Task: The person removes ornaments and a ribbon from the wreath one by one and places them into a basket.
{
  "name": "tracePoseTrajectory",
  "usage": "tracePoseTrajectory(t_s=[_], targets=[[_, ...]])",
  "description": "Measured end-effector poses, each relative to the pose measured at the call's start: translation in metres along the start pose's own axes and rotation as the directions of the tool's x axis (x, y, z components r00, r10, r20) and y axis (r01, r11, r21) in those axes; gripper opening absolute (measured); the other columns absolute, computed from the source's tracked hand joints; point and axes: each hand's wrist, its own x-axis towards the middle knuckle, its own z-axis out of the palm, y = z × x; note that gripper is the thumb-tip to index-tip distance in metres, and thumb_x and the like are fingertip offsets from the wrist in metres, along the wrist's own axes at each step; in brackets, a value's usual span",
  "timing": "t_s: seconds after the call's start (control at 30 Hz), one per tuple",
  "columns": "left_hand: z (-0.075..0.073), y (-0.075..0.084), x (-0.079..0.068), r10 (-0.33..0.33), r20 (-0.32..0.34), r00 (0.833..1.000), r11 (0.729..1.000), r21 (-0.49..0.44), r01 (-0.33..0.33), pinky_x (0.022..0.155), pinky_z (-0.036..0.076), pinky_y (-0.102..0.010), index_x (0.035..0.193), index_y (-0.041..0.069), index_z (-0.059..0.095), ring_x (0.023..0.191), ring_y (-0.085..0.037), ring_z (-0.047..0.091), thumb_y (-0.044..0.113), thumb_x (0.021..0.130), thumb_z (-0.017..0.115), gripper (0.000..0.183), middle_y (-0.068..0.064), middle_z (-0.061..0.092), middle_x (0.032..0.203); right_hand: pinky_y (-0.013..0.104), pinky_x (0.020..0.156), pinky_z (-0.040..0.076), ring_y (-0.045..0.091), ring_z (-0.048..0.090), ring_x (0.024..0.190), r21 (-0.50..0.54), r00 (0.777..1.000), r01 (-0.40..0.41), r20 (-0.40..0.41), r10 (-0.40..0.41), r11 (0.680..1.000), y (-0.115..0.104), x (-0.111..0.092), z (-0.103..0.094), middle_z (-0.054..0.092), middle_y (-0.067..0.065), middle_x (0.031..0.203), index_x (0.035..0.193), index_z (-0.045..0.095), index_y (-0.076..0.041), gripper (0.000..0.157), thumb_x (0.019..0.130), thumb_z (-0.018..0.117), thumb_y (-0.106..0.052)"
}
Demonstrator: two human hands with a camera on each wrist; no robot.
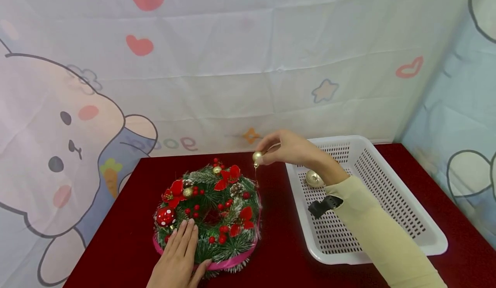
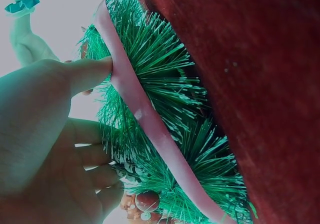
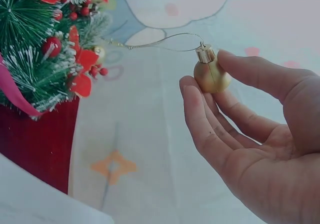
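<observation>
The right hand (image 1: 284, 150) pinches a small, round gold ball ornament (image 1: 257, 156) between thumb and fingertips, so its grip is narrow and holding. The ornament is raised off the counter (image 1: 275, 227), which is covered in dark red cloth, just beyond the far right edge of a round green artificial wreath (image 1: 240, 246) with frosted tips. In the head view its gold cap points downward, and a thin gold cord loop (image 3: 167, 38) trails from it toward the wreath.

The left hand (image 1: 180, 249) rests on the near left part of the wreath, its fingers nearly straight, so its grip is wide. Its thumb touches the flat pink ribbon (image 1: 228, 263) running around the wreath's outer side.

The wreath lies flat on the counter, bearing red fabric flowers (image 1: 246, 218), glossy red berries (image 1: 222, 238), a brown pine cone (image 1: 236, 189), a gold ball (image 1: 187, 192) toward its far left and a red ball with white dots (image 1: 165, 216) at its left edge.

To the right stands a white perforated plastic basket (image 1: 391, 197), with a larger gold ornament (image 1: 314, 179) inside near its left wall. A cream sleeve (image 1: 383, 232) crosses above the basket. Behind hangs a pale cloth backdrop (image 1: 232, 98) printed with hearts and a cartoon animal.
</observation>
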Motion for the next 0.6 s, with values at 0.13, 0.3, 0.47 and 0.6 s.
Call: tracePoseTrajectory(t_s=[0.13, 0.3, 0.47, 0.6], targets=[[-0.001, 0.001, 0.000, -0.007, 0.005, 1.000, 1.000, 0.000, 0.007, 0.130, -0.017, -0.019, 0.142, -0.003, 0.062, 0.138, -0.039, 0.061, 0.065, 0.095, 0.067, 0.082, -0.020, 0.060, 0.152, 0.046, 0.112, 0.052, 0.019, 0.074, 0.110, -0.014, 1.000, -0.011, -0.023, 0.011, 1.000, 0.002, -0.006, -0.009, 0.081, 0.005, 0.110, 0.117, 0.077, -0.012, 0.027, 0.092, 0.080, -0.023], [-0.001, 0.002, 0.000, -0.016, 0.027, 0.999, 1.000, -0.014, 0.016, 0.128, -0.019, -0.017, 0.142, -0.003, 0.062, 0.138, -0.039, 0.060, 0.065, 0.096, 0.066, 0.083, -0.020, 0.059, 0.152, 0.047, 0.113, 0.050, 0.021, 0.073, 0.112, -0.007, 0.998, -0.044, -0.044, 0.044, 0.999, 0.006, -0.014, -0.018, 0.080, 0.004, 0.111, 0.116, 0.077, -0.014, 0.028, 0.091, 0.082, -0.025], [0.001, 0.001, 0.000, -0.008, -0.001, 1.000, 1.000, -0.007, 0.007, 0.130, -0.017, -0.018, 0.141, -0.003, 0.062, 0.136, -0.040, 0.062, 0.067, 0.098, 0.061, 0.082, -0.020, 0.060, 0.152, 0.044, 0.109, 0.052, 0.021, 0.072, 0.116, -0.011, 0.996, -0.054, -0.065, 0.053, 0.999, 0.012, -0.023, -0.029, 0.079, 0.004, 0.115, 0.117, 0.076, -0.015, 0.030, 0.091, 0.083, -0.028], [0.002, 0.000, 0.000, -0.002, -0.008, 1.000, 1.000, -0.006, 0.001, 0.130, -0.017, -0.019, 0.141, -0.003, 0.062, 0.136, -0.040, 0.061, 0.068, 0.100, 0.055, 0.083, -0.020, 0.060, 0.152, 0.039, 0.104, 0.056, 0.020, 0.075, 0.113, -0.053, 0.996, -0.034, -0.089, 0.029, 0.998, 0.017, -0.030, -0.037, 0.080, 0.005, 0.114, 0.117, 0.077, -0.012, 0.030, 0.091, 0.083, -0.026]])
